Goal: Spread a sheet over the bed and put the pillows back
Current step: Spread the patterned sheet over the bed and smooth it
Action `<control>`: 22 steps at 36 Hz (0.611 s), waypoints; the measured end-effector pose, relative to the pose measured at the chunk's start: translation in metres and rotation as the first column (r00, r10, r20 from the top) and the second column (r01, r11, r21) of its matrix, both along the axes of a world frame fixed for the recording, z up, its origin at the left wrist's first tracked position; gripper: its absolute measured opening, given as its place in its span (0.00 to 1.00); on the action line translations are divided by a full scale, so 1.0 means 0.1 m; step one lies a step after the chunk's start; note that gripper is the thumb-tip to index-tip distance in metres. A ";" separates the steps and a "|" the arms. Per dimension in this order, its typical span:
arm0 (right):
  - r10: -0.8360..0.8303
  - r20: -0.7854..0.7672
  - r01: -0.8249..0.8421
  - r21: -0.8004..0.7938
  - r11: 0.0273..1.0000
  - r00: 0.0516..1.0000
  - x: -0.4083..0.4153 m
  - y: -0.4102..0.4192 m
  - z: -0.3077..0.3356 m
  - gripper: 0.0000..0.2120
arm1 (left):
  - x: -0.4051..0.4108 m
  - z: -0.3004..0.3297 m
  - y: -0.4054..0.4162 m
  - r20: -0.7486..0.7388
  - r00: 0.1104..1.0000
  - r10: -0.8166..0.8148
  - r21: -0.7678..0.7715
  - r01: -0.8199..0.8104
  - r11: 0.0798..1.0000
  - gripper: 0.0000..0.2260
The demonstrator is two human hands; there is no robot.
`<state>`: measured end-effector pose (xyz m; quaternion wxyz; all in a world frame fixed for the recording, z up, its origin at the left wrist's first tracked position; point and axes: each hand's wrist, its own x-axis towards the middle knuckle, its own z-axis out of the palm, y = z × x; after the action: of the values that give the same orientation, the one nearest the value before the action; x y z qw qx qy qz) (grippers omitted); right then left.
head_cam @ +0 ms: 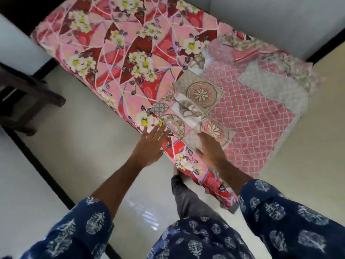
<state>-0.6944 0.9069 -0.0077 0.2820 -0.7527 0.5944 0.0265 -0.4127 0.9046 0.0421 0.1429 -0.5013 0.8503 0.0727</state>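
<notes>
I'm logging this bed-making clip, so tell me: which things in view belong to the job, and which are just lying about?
Part of the job:
- floral sheet spread over the bed
- folded patchwork piece, pillow or cover I cannot tell
- left hand, open, at the sheet's edge
- right hand, flat on the patchwork piece

Just lying about:
- dark wooden furniture on the floor

A pale glossy floor [89, 139] runs round the bed, crossed by a black strip [43, 171] at the left. A dark wooden chair [28, 98] stands at the left edge. A grey wall [280, 21] rises beyond.
</notes>
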 end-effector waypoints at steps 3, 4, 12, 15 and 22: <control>-0.043 -0.037 0.044 0.032 0.998 0.998 0.11 -0.13 -0.36 0.34 | 0.05 -0.29 -0.33 0.063 0.992 -0.113 0.021 0.112 0.993 0.37; -0.055 -0.048 0.058 0.061 0.997 0.997 0.15 -0.17 -0.48 0.34 | 0.08 -0.41 -0.43 0.066 0.989 -0.132 0.043 0.130 0.991 0.37; -0.245 -0.098 0.259 0.172 0.950 0.964 0.50 -0.34 -1.25 0.35 | 0.15 -1.23 -1.20 0.012 0.962 -0.274 0.176 0.268 0.947 0.32; -0.313 -0.113 0.329 0.164 0.930 0.943 0.58 -0.27 -1.43 0.35 | 0.14 -1.48 -1.42 0.034 0.953 -0.300 0.218 0.286 0.933 0.33; -0.380 -0.208 0.399 0.056 0.915 0.901 0.78 -0.17 -1.68 0.34 | 0.18 -1.99 -1.73 0.009 0.869 -0.495 0.162 0.487 0.858 0.31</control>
<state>-0.6164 0.8901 -0.1753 0.2591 -0.5977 0.7554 0.0713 -0.3947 0.7319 -0.1566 0.2163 -0.2570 0.9379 0.0870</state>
